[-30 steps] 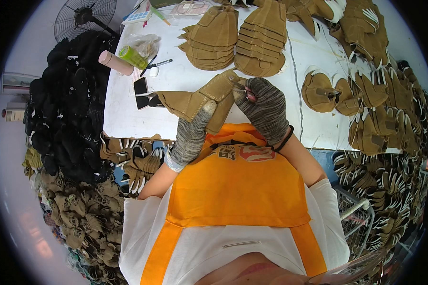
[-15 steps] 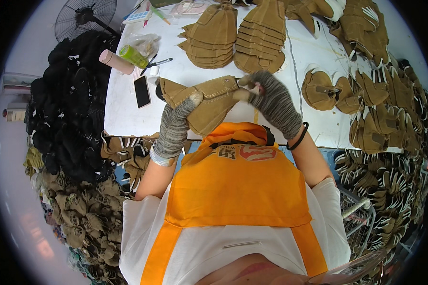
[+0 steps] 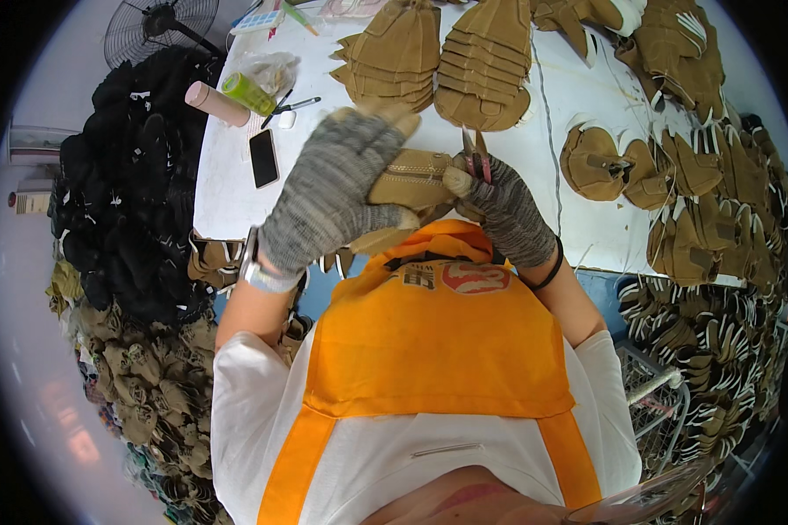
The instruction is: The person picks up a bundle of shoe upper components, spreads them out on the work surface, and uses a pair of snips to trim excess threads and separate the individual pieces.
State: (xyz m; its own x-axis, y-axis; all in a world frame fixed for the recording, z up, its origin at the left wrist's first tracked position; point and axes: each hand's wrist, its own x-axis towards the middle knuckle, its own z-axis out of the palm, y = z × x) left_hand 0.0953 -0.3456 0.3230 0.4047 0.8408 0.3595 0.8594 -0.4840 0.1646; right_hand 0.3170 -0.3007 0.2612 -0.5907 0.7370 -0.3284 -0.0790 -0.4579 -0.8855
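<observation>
A brown suede shoe upper (image 3: 413,166) with a pale-stitched strap is in front of my chest, above the table's near edge. My right hand (image 3: 503,206), in a grey fingerless glove, pinches its right end between thumb and fingers. The same hand carries small thread snips (image 3: 475,157) with red handles, blades pointing up and away from the upper. At the upper's left end is my left hand (image 3: 337,188), also gloved. Its thumb and fingers are stretched wide apart around the piece, partly covering it.
Stacked brown uppers (image 3: 481,79) lie at the table's far side. More brown pieces (image 3: 595,162) sit at the right. A phone (image 3: 263,159), pink bottle (image 3: 216,103), green container (image 3: 248,94) and pen (image 3: 298,105) are at the left. Black pieces (image 3: 140,192) are heaped beside the table.
My left hand has loosened its grip, spreading its fingers and moving up and over the upper. The upper has turned and shifted right. The snips in my right hand now show clearly.
</observation>
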